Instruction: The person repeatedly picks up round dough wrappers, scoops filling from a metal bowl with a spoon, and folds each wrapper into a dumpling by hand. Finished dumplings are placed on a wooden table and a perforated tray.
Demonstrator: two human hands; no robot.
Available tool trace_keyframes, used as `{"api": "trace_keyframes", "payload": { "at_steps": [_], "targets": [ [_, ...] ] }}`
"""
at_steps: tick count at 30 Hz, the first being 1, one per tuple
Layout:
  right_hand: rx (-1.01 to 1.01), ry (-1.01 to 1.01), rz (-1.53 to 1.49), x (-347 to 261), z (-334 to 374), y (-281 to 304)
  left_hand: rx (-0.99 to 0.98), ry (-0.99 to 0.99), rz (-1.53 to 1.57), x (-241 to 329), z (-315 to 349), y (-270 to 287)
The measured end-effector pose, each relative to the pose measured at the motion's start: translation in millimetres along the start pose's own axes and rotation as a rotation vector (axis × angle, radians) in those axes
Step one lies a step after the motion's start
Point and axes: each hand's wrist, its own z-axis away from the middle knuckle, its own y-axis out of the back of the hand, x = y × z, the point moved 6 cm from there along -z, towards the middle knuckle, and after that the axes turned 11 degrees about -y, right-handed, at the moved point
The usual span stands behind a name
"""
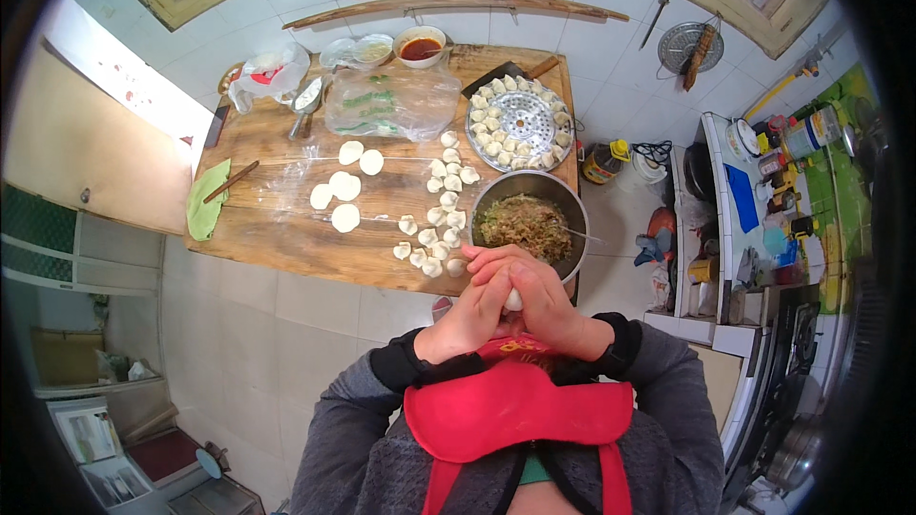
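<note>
In front of my chest, my left hand (466,317) and my right hand (549,307) are pressed together around a dumpling (513,301). Only a small pale part of it shows between the fingers and thumbs. Just beyond my hands stands a metal pot (584,221) of minced filling (525,229), with a utensil handle leaning on its rim. Left of the pot, several shaped dumplings (436,238) sit in loose rows on the wooden table (286,253). Farther left lie several flat round dough wrappers (345,218). A perforated metal steamer tray (523,116) behind the pot carries more dumplings around its edge.
A green cloth (205,205) with a thin rolling pin (232,181) lies at the table's left end. At the back are a plastic bag (391,107), a bowl of red sauce (420,46) and a cleaver (494,78). A crowded counter (730,219) and stove stand right.
</note>
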Motion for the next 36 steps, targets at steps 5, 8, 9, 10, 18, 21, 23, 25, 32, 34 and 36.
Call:
{"api": "trace_keyframes", "payload": {
  "at_steps": [5,8,9,10,18,21,23,25,32,34,36],
  "targets": [
    [0.070,0.001,0.097,18.9,4.3,6.5,0.049,0.308,0.353,-7.5,-6.8,-10.4],
    [0.108,0.078,0.200,23.9,3.0,8.8,0.058,0.513,0.598,-14.2,-9.8,-13.8],
    [0.111,0.143,0.264,22.2,2.9,8.4,0.066,0.587,0.688,-18.2,-10.7,-15.2],
    [0.116,0.210,0.328,19.7,2.5,8.1,0.073,0.660,0.778,-22.0,-11.9,-17.3],
    [-0.047,-0.696,-0.606,37.5,0.7,12.0,0.197,0.576,1.235,-14.3,-39.8,-11.0],
    [-0.037,-0.612,-0.580,21.0,-2.6,6.1,0.254,0.813,1.041,-17.2,-31.9,-13.9],
    [-0.033,-0.567,-0.597,14.1,-3.0,3.4,0.250,0.852,1.003,-16.1,-29.3,-14.2],
    [-0.053,-0.526,-0.649,10.5,-1.5,2.2,0.289,0.853,0.977,-16.0,-24.2,-14.4],
    [-0.064,-0.375,-0.182,31.4,11.2,-5.2,0.214,0.676,0.852,-18.3,0.2,-22.0],
    [-0.058,-0.178,-0.064,32.8,10.1,-9.1,0.229,0.680,0.774,-19.4,8.4,-24.1],
    [-0.059,-0.158,-0.019,38.9,15.2,-11.4,0.178,0.627,0.681,-17.7,11.4,-21.3]
  ]
}}
